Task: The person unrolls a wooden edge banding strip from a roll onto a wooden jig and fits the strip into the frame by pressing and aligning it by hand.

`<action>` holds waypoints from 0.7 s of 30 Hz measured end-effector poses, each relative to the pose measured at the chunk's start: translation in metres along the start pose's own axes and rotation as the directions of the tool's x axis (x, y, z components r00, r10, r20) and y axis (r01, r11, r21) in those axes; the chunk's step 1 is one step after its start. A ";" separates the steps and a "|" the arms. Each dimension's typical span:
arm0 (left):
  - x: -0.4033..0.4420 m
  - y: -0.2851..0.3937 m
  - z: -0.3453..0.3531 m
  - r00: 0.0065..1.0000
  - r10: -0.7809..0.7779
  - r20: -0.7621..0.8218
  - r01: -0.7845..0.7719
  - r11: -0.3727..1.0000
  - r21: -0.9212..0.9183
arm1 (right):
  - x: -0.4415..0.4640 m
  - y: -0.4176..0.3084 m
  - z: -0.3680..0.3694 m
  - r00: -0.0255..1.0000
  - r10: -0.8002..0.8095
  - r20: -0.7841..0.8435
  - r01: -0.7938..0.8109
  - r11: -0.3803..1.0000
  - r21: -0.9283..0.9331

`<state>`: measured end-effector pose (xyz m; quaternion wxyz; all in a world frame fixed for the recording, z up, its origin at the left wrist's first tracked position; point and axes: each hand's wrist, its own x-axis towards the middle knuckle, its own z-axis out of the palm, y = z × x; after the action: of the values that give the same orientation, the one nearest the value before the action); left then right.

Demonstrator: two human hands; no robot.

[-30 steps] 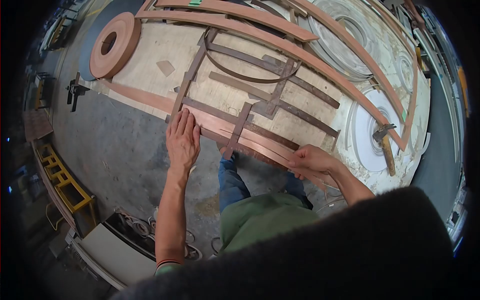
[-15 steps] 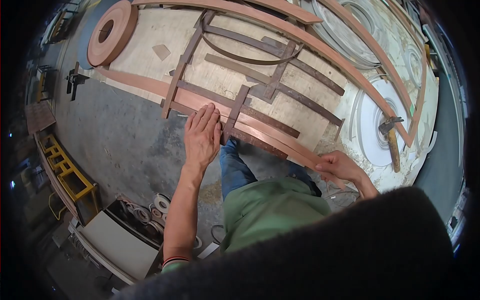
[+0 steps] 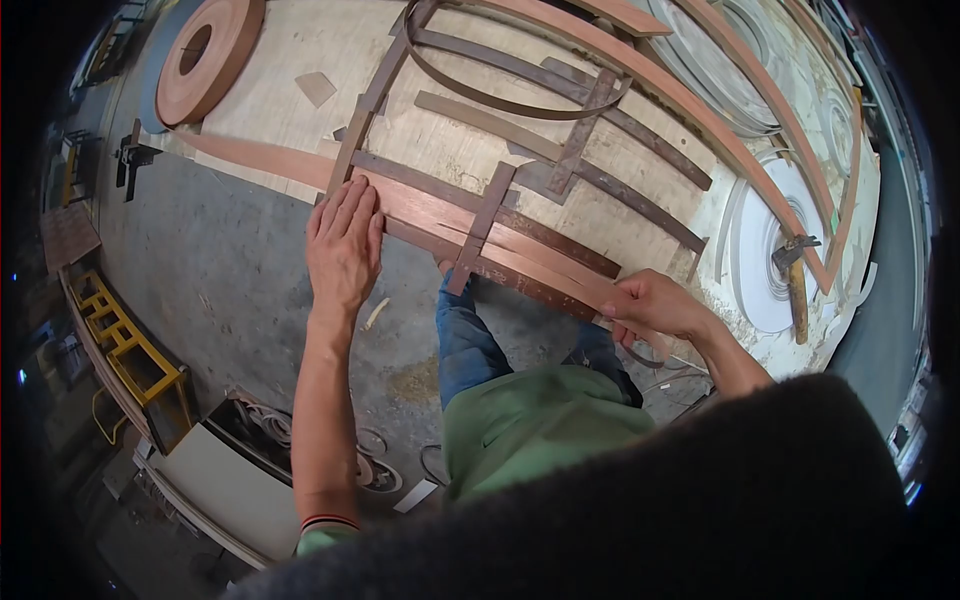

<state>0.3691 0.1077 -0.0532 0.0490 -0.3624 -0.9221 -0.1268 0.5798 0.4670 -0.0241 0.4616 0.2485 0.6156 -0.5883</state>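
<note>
A long reddish strip (image 3: 430, 207) runs from the roll (image 3: 208, 60) at the upper left, along the table's near edge, between dark rails and under two dark crosspieces. My left hand (image 3: 345, 240) lies nearly flat at the left crosspiece (image 3: 366, 125), its fingers extended over the strip's near side and the near rail. The right crosspiece (image 3: 483, 228) crosses the strip between my hands. My right hand (image 3: 655, 308) pinches the strip near its right end, thumb on top; the fingertips beneath are partly hidden.
A hammer (image 3: 797, 280) rests on a white coil (image 3: 765, 240) at the right. Long reddish curved frames (image 3: 690, 95) and a thin dark hoop (image 3: 480, 97) lie across the table. A yellow metal frame (image 3: 130, 350) stands at the lower left.
My left hand first slid right along the strip, then came back left to the left crosspiece. My right hand moved right, then slightly back, still pinching the strip.
</note>
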 end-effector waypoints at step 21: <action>-0.014 0.058 0.006 0.998 0.033 0.061 -0.022 0.986 -0.163 | -0.035 0.023 -0.008 0.995 -0.099 -0.011 0.100 0.987 0.130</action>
<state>0.4187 0.1407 -0.0502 -0.0082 -0.3817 -0.9047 -0.1890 0.6128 0.4867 -0.0062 0.4130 0.2486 0.5886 -0.6489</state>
